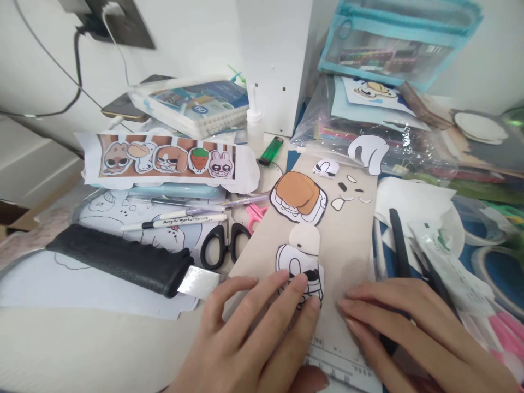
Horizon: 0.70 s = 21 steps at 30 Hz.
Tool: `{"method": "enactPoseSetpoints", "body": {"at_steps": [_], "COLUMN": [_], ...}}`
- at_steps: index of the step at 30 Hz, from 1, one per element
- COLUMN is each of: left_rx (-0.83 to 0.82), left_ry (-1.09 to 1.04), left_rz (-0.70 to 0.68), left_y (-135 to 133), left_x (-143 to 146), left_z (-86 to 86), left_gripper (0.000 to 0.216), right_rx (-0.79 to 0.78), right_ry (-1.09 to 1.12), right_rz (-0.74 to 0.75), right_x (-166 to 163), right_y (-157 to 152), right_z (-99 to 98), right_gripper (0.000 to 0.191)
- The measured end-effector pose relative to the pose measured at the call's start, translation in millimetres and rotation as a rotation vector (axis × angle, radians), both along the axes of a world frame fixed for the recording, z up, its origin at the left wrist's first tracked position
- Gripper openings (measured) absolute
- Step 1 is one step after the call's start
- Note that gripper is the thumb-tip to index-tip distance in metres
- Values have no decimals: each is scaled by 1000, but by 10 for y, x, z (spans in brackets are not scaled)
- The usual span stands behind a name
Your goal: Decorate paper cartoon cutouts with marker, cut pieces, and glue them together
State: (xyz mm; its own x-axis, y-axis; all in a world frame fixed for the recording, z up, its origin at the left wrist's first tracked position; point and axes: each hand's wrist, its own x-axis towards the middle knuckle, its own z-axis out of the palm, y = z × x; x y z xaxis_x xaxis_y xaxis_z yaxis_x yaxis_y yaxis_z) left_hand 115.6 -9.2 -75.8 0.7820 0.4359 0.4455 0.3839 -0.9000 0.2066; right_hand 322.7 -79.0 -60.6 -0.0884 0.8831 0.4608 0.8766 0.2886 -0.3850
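Observation:
My left hand lies with fingers spread, its fingertips on a black-and-white paper cutout. That cutout is partly covered by the fingers. Beside it, my right hand rests with fingers stretched out and fingertips at the right edge of the beige board; nothing shows in it. Just above the cutout is a small cream paper piece. Farther up the board lie a brown-and-white character cutout, a small face cutout and several tiny paper bits.
A black-handled tool with a silver end lies on paper at left, near black scissors and an acrylic marker. A printed character strip stands behind. Tweezers and tape rolls sit at right; a green lighter lies at the back.

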Motion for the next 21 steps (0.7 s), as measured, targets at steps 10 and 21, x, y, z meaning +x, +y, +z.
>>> {"method": "enactPoseSetpoints", "body": {"at_steps": [10, 21], "left_rx": [-46, -56], "left_ry": [24, -71], "left_rz": [10, 25], "left_y": [24, 65], "left_x": [-4, 11], "left_z": [15, 42], "left_gripper": [31, 26], "right_rx": [34, -32], "right_ry": [-122, -392], "right_rz": [56, 236], "right_x": [-73, 86], "right_y": [26, -126], "right_z": [-5, -87], "right_gripper": [24, 28]}}
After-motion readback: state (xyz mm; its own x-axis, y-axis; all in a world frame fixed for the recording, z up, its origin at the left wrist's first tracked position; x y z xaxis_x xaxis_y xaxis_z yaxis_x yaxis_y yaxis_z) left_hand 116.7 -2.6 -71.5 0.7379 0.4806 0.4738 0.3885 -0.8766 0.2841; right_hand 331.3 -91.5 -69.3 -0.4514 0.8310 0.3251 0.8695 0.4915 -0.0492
